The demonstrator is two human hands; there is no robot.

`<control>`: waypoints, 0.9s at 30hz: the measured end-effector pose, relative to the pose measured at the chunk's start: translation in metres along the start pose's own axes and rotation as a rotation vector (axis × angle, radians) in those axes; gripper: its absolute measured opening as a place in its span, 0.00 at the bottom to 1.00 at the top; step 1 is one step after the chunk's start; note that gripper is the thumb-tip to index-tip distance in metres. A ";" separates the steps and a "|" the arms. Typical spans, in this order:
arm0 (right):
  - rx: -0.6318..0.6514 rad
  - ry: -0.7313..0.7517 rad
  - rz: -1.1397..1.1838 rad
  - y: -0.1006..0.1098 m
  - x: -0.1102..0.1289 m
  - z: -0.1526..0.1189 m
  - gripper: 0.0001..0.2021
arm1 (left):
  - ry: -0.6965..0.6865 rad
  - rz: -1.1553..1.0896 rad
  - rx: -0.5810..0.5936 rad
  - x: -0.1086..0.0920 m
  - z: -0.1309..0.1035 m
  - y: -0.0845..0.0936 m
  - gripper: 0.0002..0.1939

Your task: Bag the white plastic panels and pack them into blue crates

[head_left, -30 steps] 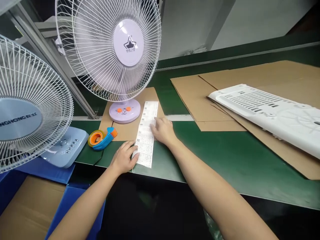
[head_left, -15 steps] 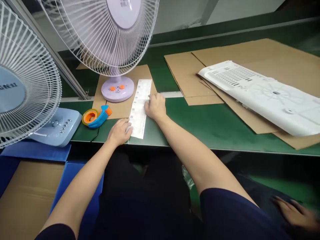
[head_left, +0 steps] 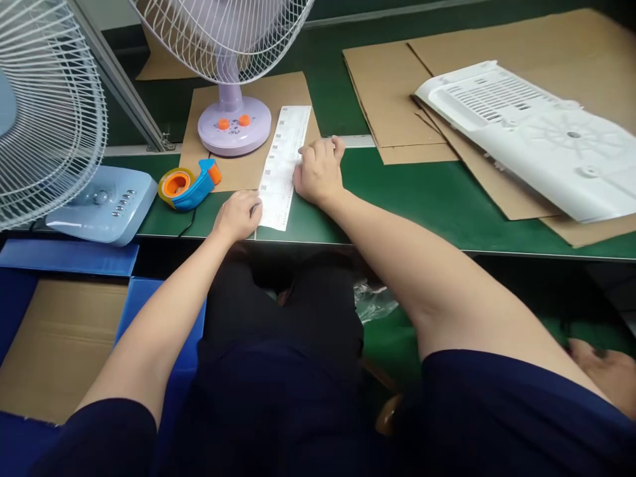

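A long white printed paper sheet (head_left: 285,165) lies flat, partly on a piece of cardboard (head_left: 196,139) and partly on the green tabletop. At its lower left edge rests my left hand (head_left: 237,216), fingers curled and pressed together by the paper. My right hand (head_left: 320,171) is closed at the sheet's right edge, its fingers bent over the margin and the little finger sticking out. The fingertips of both hands are partly hidden. Close behind the sheet stands a purple fan (head_left: 233,126) with orange knobs. A blue tape dispenser (head_left: 196,190) sits left of my left hand.
A blue fan (head_left: 116,205) stands at the left, above an open blue box (head_left: 74,258). On the right, a white plastic panel (head_left: 536,139) lies across cardboard sheets (head_left: 392,99). Another person's hand (head_left: 603,371) shows at the lower right. Clear plastic film (head_left: 372,301) lies below the table.
The view has tilted down, so everything on the table appears higher. My right hand's fingers are more curled, with the little finger lifted. My left hand stays at the sheet's lower left edge.
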State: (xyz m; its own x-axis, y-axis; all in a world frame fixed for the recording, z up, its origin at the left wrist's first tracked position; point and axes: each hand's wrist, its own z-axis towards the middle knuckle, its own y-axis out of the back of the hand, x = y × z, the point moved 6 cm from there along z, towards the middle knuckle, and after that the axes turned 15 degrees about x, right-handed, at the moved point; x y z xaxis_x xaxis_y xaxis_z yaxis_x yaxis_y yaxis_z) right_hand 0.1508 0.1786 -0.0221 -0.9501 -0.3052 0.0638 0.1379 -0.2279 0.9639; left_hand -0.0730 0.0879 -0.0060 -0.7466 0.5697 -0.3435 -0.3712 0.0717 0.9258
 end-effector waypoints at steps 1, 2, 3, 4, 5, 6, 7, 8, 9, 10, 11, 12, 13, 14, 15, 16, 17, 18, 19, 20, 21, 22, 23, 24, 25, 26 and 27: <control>0.006 0.004 -0.012 0.000 -0.002 -0.006 0.21 | -0.001 -0.006 0.004 0.000 0.000 0.000 0.13; 0.009 0.000 -0.022 0.000 -0.005 -0.012 0.21 | -0.005 -0.011 0.008 0.001 0.001 0.000 0.13; 0.009 -0.011 -0.031 -0.001 -0.008 -0.018 0.21 | -0.008 -0.016 0.011 0.001 0.001 0.000 0.13; 0.008 -0.028 -0.040 -0.001 -0.010 -0.023 0.22 | -0.010 -0.019 0.011 0.001 0.001 0.000 0.13; 0.007 -0.052 -0.046 -0.002 -0.013 -0.028 0.23 | -0.008 -0.020 0.010 0.002 0.002 0.000 0.13; 0.004 -0.085 -0.050 -0.002 -0.014 -0.031 0.23 | -0.003 -0.020 0.009 0.003 0.002 0.000 0.13; -0.002 -0.127 -0.051 -0.001 -0.016 -0.034 0.22 | 0.003 -0.018 0.008 0.004 0.003 0.001 0.14; -0.009 -0.178 -0.048 0.001 -0.017 -0.036 0.21 | 0.009 -0.016 0.007 0.005 0.003 0.001 0.14; -0.015 -0.232 -0.042 0.004 -0.018 -0.038 0.20 | 0.012 -0.016 0.005 0.005 0.003 0.002 0.14; -0.018 -0.282 -0.034 0.008 -0.018 -0.039 0.19 | 0.013 -0.016 0.003 0.006 0.003 0.003 0.15; -0.016 -0.321 -0.024 0.012 -0.017 -0.040 0.18 | 0.013 -0.017 0.000 0.005 0.003 0.004 0.15; -0.005 -0.345 -0.013 0.017 -0.015 -0.041 0.17 | 0.012 -0.020 -0.005 0.005 0.003 0.005 0.16; 0.013 -0.353 0.000 0.022 -0.012 -0.041 0.16 | 0.012 -0.023 -0.008 0.005 0.003 0.007 0.17; 0.038 -0.348 0.016 0.026 -0.010 -0.040 0.15 | 0.015 -0.025 -0.012 0.006 0.003 0.008 0.17; 0.064 -0.341 0.032 0.030 -0.007 -0.040 0.14 | 0.019 -0.024 -0.016 0.006 0.003 0.008 0.17; 0.088 -0.339 0.047 0.032 -0.006 -0.040 0.14 | 0.027 -0.021 -0.020 0.007 0.004 0.009 0.18; 0.101 -0.343 0.056 0.034 -0.005 -0.040 0.14 | 0.035 -0.018 -0.023 0.008 0.005 0.010 0.18; 0.103 -0.349 0.055 0.036 -0.005 -0.040 0.14 | 0.043 -0.016 -0.025 0.010 0.007 0.010 0.18; 0.100 -0.355 0.052 0.038 -0.005 -0.040 0.14 | 0.050 -0.015 -0.024 0.010 0.008 0.010 0.18; 0.092 -0.359 0.046 0.039 -0.005 -0.040 0.13 | 0.057 -0.015 -0.023 0.011 0.010 0.010 0.18; 0.085 -0.360 0.041 0.039 -0.005 -0.040 0.13 | 0.062 -0.014 -0.021 0.012 0.011 0.010 0.18; 0.081 -0.359 0.040 0.039 -0.005 -0.040 0.13 | 0.067 -0.013 -0.021 0.013 0.011 0.011 0.18; 0.078 -0.356 0.041 0.039 -0.005 -0.040 0.13 | 0.069 -0.011 -0.022 0.013 0.012 0.011 0.19; 0.075 -0.354 0.043 0.039 -0.005 -0.040 0.13 | 0.070 -0.008 -0.023 0.014 0.012 0.011 0.19; 0.073 -0.352 0.046 0.039 -0.004 -0.040 0.13 | 0.070 -0.005 -0.024 0.015 0.012 0.011 0.20; 0.070 -0.349 0.048 0.040 -0.004 -0.040 0.13 | 0.067 -0.002 -0.025 0.015 0.013 0.010 0.20; 0.068 -0.346 0.051 0.040 -0.004 -0.040 0.13 | 0.063 0.000 -0.024 0.016 0.013 0.010 0.20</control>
State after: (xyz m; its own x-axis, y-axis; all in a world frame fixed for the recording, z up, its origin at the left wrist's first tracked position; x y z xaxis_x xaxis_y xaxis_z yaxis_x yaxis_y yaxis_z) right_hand 0.1715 0.1335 0.0053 -0.9827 0.0191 0.1844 0.1793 -0.1548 0.9715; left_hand -0.0817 0.1081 -0.0006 -0.7798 0.5170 -0.3531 -0.3834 0.0515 0.9222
